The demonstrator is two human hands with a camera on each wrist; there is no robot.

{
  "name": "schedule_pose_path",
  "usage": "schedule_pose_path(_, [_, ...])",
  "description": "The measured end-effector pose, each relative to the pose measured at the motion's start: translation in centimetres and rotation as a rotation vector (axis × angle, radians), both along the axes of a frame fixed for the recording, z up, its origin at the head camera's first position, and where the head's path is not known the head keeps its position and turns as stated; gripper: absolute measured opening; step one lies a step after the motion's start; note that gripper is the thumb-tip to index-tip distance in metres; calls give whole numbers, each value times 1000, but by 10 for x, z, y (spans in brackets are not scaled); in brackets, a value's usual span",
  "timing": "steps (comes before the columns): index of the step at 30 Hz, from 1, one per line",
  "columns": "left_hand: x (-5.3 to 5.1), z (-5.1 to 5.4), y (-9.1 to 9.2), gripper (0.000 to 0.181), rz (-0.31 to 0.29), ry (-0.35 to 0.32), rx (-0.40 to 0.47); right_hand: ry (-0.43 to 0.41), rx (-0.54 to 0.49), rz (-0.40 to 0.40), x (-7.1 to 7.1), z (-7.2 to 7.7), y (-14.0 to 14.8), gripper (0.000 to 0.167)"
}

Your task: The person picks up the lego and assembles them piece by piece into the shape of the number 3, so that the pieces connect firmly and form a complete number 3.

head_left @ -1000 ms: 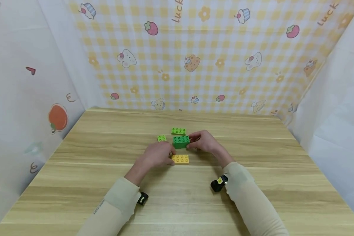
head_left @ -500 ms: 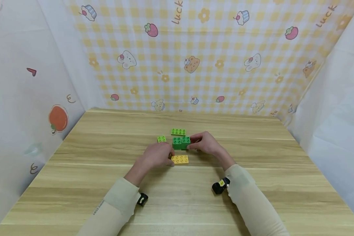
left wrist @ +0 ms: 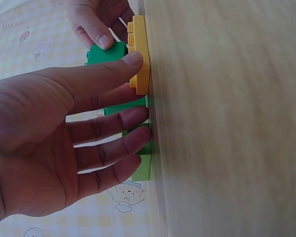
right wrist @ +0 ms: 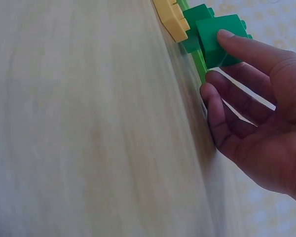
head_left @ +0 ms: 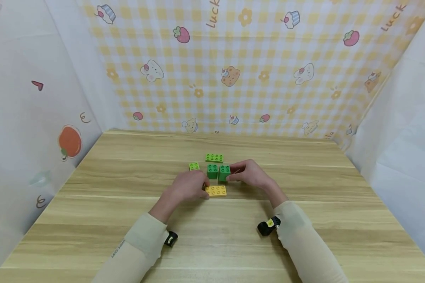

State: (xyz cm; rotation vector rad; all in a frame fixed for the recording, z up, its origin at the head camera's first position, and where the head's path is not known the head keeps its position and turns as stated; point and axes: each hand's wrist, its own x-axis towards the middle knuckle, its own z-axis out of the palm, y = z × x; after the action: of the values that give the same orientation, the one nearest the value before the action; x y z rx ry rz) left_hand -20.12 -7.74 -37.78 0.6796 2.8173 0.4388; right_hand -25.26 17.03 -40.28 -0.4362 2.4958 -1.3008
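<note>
1. Head view: the right hand [head_left: 252, 173] pinches the held green block [head_left: 224, 174] between thumb and fingers, just beside the second green block [head_left: 212, 171]. The left hand [head_left: 189, 184] pinches the left end of the yellow brick [head_left: 217, 191], nearer the wearer; its knuckles partly cover the lime square brick [head_left: 194, 165]. The lime long brick [head_left: 214, 158] lies behind the green blocks on the worktop [head_left: 212, 243].
2. Left wrist view: thumb against the yellow brick, lower fingers apart, blocking parts of the second green block and lime square brick.
3. Right wrist view: the held green block, tilted, partly hides the second green block.
</note>
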Motion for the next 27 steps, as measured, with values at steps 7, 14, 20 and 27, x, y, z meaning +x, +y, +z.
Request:
schedule_pose_path(7, [0,-1,0,19,1,11,0,-8,-32,11,5,1,1,44])
schedule_pose_path(14, [0,-2,0,21,-8,18,-7,3,-39,25,5,0,3,42])
schedule_pose_path(20, [0,-1,0,22,-10,21,-6,27,-29,40,6,1,4,41])
schedule_pose_path(27, [-1,-2,0,21,-13,23,-7,35,-17,44,6,1,4,40])
